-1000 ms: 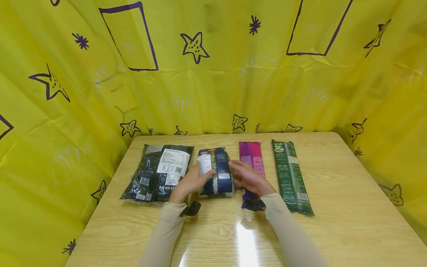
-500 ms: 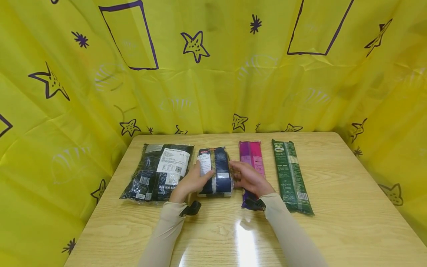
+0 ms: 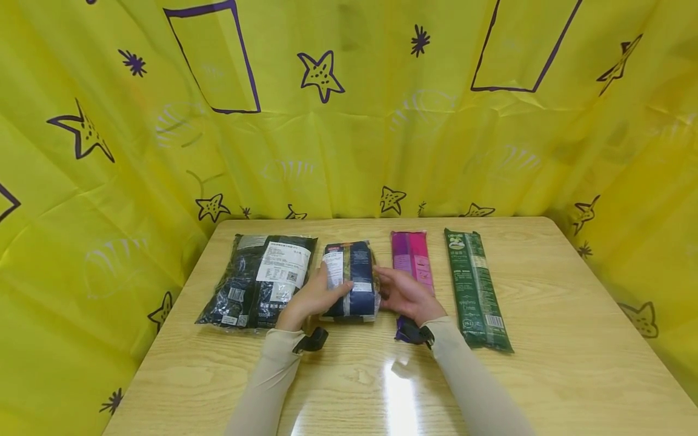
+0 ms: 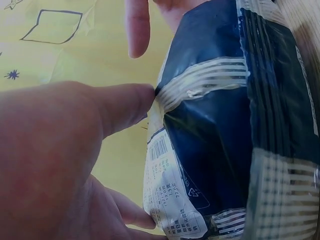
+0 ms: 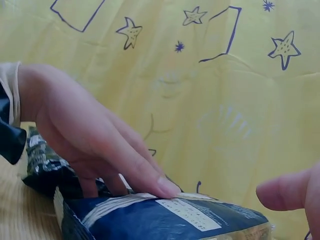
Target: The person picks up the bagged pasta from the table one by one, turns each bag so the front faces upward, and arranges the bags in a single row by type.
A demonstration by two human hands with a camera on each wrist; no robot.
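Observation:
A dark blue pasta bag [image 3: 360, 272] with a white label and yellowish contents lies at the middle of the table. My left hand [image 3: 313, 297] grips its left side, thumb on top and the other fingers down along the edge. In the left wrist view the thumb [image 4: 127, 105] presses near the white stripes. At the bag's right edge, my right hand [image 3: 406, 293] touches it with loosely bent fingers, and one digit [image 5: 285, 192] stands apart from the bag in the right wrist view. A pink and purple packet [image 3: 411, 254] lies partly hidden under that hand.
To the left lies a large black plastic bag [image 3: 245, 278] with white labels. A long green spaghetti packet [image 3: 474, 290] lies on the right. The wooden table [image 3: 545, 363] meets a yellow curtain [image 3: 349, 151] at its back edge.
The pasta bag's near end has shifted slightly left. My right hand has moved a little left along with it, and the left thumb has slid slightly further over the bag.

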